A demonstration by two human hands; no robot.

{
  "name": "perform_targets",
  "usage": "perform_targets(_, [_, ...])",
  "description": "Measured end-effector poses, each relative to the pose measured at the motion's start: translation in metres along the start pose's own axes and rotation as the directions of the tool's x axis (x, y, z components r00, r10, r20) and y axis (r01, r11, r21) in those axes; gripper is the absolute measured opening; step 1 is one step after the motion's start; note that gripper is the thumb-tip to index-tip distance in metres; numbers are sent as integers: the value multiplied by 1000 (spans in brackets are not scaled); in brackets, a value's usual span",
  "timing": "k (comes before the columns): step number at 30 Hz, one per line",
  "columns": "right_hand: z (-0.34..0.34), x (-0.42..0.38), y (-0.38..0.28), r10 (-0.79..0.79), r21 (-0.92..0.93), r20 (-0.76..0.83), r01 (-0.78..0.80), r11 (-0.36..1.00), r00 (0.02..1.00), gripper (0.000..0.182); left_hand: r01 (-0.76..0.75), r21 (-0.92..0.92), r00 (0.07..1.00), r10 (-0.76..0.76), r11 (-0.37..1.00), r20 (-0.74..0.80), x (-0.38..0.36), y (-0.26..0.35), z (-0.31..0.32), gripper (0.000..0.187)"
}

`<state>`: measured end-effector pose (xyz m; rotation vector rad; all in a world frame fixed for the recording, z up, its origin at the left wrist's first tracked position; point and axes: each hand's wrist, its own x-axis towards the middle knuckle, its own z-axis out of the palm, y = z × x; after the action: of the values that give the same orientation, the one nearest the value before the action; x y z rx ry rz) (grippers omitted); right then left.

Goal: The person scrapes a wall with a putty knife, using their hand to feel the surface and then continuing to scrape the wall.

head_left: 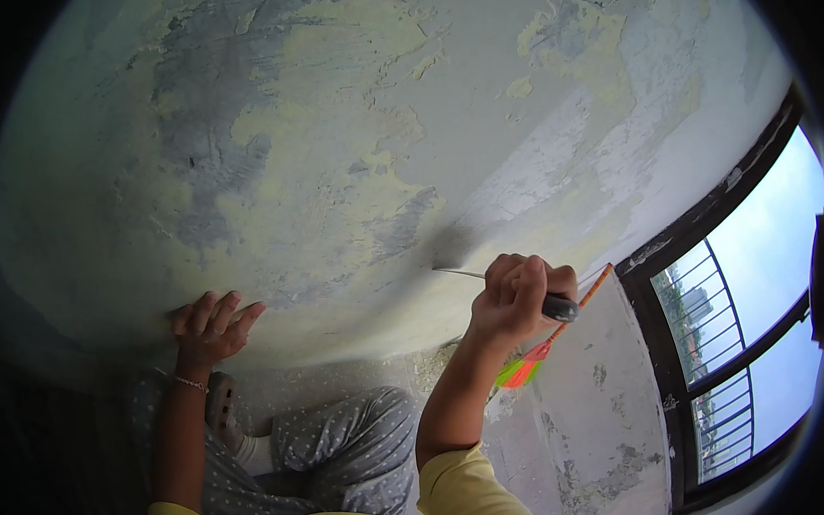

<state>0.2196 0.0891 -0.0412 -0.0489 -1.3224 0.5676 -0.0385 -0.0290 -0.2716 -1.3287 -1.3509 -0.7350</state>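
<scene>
My right hand (518, 297) is closed around the dark handle (560, 308) of a scraper. Its thin metal blade (459, 272), seen nearly edge-on, reaches the wall (343, 164), where a shadow falls around the tip. The wall has peeling paint in pale yellow, white and grey patches. Lower left, my left hand (214, 325) rests against the wall with its fingers apart and nothing in them. A thin bracelet (190, 382) circles that wrist.
Behind my right hand a broom with an orange stick (596, 286) and green and orange bristles (519, 370) leans near the corner. On the right is a dark-framed window (675, 394) with a railing outside. My bent leg (346, 446) in grey dotted trousers is below.
</scene>
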Motion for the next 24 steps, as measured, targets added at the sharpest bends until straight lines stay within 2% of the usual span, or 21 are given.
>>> perform_targets(2, [-12,-5,11,154,2,-9,-154,988,988,32,-6,4,1000,6,1000,9,2,-1,-3,44])
perform_targets(4, [-16,-3,-3,31,121,0,-31,992,1000,32,-12,20,1000,12,1000,19,2,-1,-3,43])
perform_targets(5, [-16,1,-14,-82,114,-9,83,990,997,31,-8,24,1000,7,1000,18,0,-1,0,43])
perform_targets(8, [-17,15,-45,-245,186,-53,251,950,968,28,-10,8,1000,10,1000,-23,-3,-1,3,42])
perform_targets(11, [-9,13,-42,-308,232,-86,320,919,947,26,-11,-21,1000,12,1000,29,2,-2,-2,45])
perform_targets(12, [-1,10,-25,-260,78,-7,260,962,966,28,-3,-18,1000,3,1000,7,1,-1,1,46])
perform_targets(14, [-1,-1,6,0,-7,-55,0,1000,998,29,4,-21,1000,-4,1000,-10,0,0,1,47])
perform_targets(18, [-10,-1,-9,36,60,-23,-34,998,999,29,-5,12,1000,5,1000,-12,-2,-2,2,48])
perform_targets(20, [-11,7,-29,-161,112,-27,163,980,987,29,-7,22,1000,7,1000,0,-2,-1,2,48])
perform_targets(22, [-11,18,-48,-264,208,-59,271,940,963,28,-5,0,1000,5,1000,-4,0,-1,0,47])
perform_targets(24, [-9,19,-42,-293,231,-71,301,925,954,27,-6,-3,1000,6,1000,-11,3,-2,-1,43])
